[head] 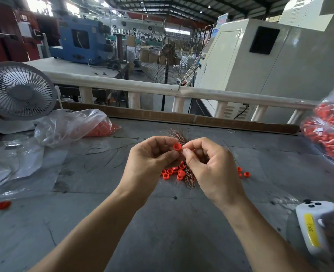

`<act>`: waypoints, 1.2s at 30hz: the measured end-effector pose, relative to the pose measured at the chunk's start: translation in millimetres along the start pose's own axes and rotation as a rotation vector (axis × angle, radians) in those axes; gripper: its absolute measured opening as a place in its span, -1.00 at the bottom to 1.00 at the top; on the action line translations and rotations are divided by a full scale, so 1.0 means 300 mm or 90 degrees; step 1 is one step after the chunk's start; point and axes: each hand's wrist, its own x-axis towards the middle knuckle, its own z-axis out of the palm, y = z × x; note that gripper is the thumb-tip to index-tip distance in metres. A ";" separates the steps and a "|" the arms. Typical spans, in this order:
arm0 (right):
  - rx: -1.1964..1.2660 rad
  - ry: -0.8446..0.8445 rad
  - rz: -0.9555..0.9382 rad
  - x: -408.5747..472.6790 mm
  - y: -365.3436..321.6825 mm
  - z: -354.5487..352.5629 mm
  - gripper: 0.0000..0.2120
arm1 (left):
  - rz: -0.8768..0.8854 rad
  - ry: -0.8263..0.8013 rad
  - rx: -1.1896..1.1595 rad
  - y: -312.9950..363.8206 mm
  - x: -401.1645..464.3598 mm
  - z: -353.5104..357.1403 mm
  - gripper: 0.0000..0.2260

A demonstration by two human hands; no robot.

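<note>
Left hand (pixel 150 160) gripped a red cap (pixel 177 147), mouth up, above the bench (pixel 162 222), right hand (pixel 211 165) fingers pinched on a thin wire (pixel 182 150) at its base, apparently threading it, with spare caps (pixel 170 171) and wire bundle (pixel 188 180) directly beneath, in reach.

A daylit factory hall, steel-truss roof (pixel 182 4) overhead — blue machine (pixel 79 40) on a long bench (pixel 64 69), cream cabinet (pixel 240 65), standing fan (pixel 168 55) between.

The cap (pixel 177 147) between the fingers (pixel 166 157) is smooth matt orange plastic. Behind it are fine coppery metal wires (pixel 174 134). Beneath, the desk (pixel 162 232) is dull, grey and scuffed. Far left lies a glossy clear plastic bag (pixel 64 124).
</note>
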 end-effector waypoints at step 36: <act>0.203 -0.157 0.115 0.003 0.022 -0.011 -0.77 | -0.088 -0.071 -0.137 0.028 0.003 -0.019 -0.71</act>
